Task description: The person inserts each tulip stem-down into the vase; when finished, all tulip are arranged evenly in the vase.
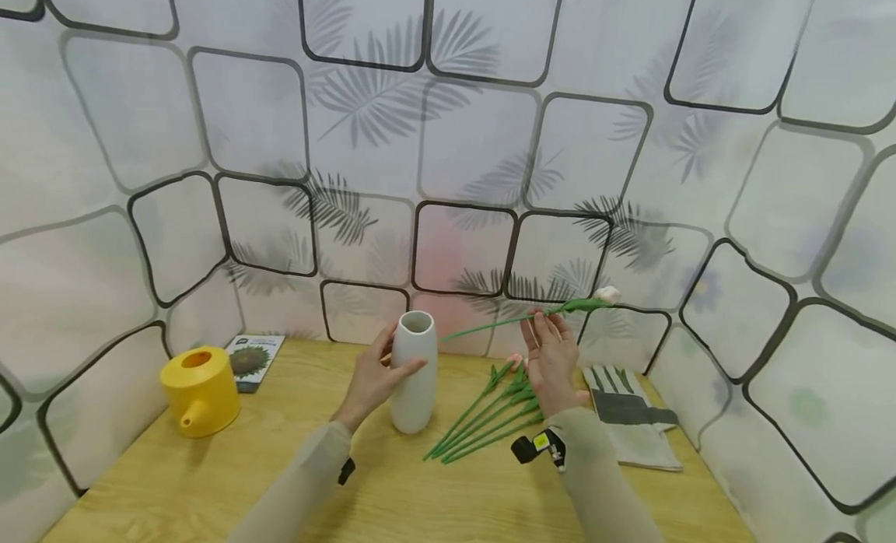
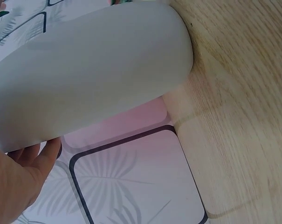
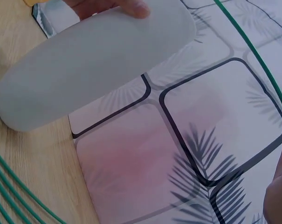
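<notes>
A tall white vase (image 1: 414, 380) stands upright on the table, its round mouth facing up. My left hand (image 1: 374, 380) holds it around the upper part, the thumb across the front; in the left wrist view the fingers (image 2: 45, 156) reach behind the vase. Right of it, raised above the table, my right hand (image 1: 553, 364) pinches the green stem of a pale pink tulip (image 1: 579, 304). The bloom points right, and the bare stem end slants down left toward the vase's mouth. In the right wrist view the stem (image 3: 252, 46) curves past the vase's top.
Several more tulips (image 1: 483, 426) lie fanned out between the vase and my right forearm. A yellow watering can (image 1: 203, 395) stands at the left, with a seed packet (image 1: 253, 358) behind it. Grey-and-white gloves (image 1: 633, 422) lie at the right. Patterned fabric walls (image 1: 462, 251) enclose the wooden table.
</notes>
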